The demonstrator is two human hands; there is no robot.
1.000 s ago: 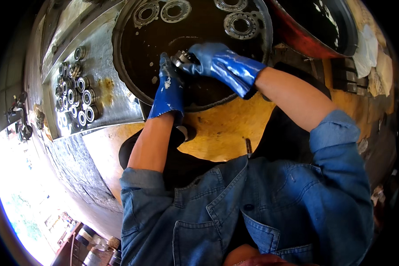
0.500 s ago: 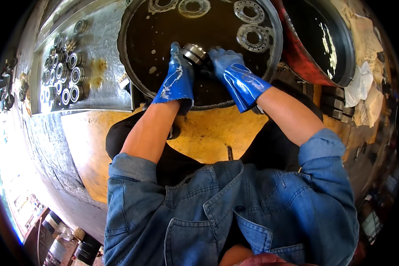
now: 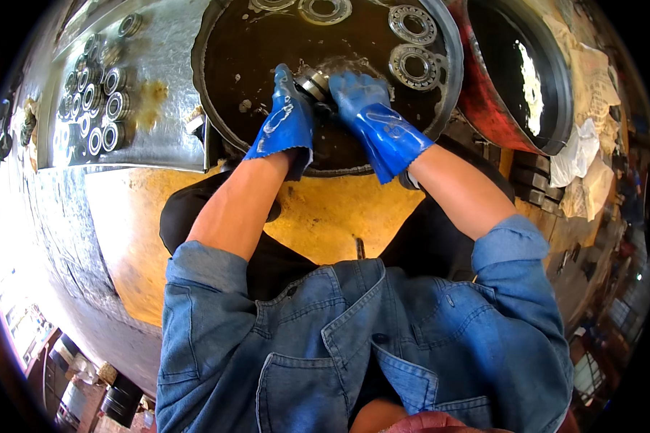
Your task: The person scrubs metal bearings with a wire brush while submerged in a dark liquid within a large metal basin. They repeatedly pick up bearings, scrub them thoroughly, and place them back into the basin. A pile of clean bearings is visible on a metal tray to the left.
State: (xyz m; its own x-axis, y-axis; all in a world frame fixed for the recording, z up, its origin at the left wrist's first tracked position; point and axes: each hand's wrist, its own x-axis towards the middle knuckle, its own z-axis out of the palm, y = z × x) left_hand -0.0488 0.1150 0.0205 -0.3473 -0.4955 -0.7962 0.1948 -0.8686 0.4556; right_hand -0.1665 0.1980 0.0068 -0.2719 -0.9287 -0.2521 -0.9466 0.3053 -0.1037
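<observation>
Both my hands wear blue rubber gloves over a round metal basin [image 3: 205, 101] of dark brown liquid. My left hand [image 3: 284, 105] is closed around a shiny steel bearing [image 3: 312, 84], thumb side up, tilted above the liquid. Right beside it, my right hand [image 3: 359, 97] is closed with its fingers curled down by the bearing's side. What it grips, if anything, is hidden. At the basin's right side lie two bearings with balls showing [image 3: 412, 26], and at the far edge two ring-shaped parts [image 3: 325, 9] lie in the liquid.
A metal tray [image 3: 167, 137] on the left bears several bearings [image 3: 92, 99]. A red drum [image 3: 477, 86] with dark liquid stands right of the basin. Farther right lie a white plastic bag [image 3: 575, 155] and brown paper sacks [image 3: 592, 94]. Yellow board [image 3: 332, 216] shows between my knees.
My right hand has moved left, closer against the bearing, and the liquid beside it is now stirred. The bearing is tilted differently in my left hand. The whole view has shifted slightly.
</observation>
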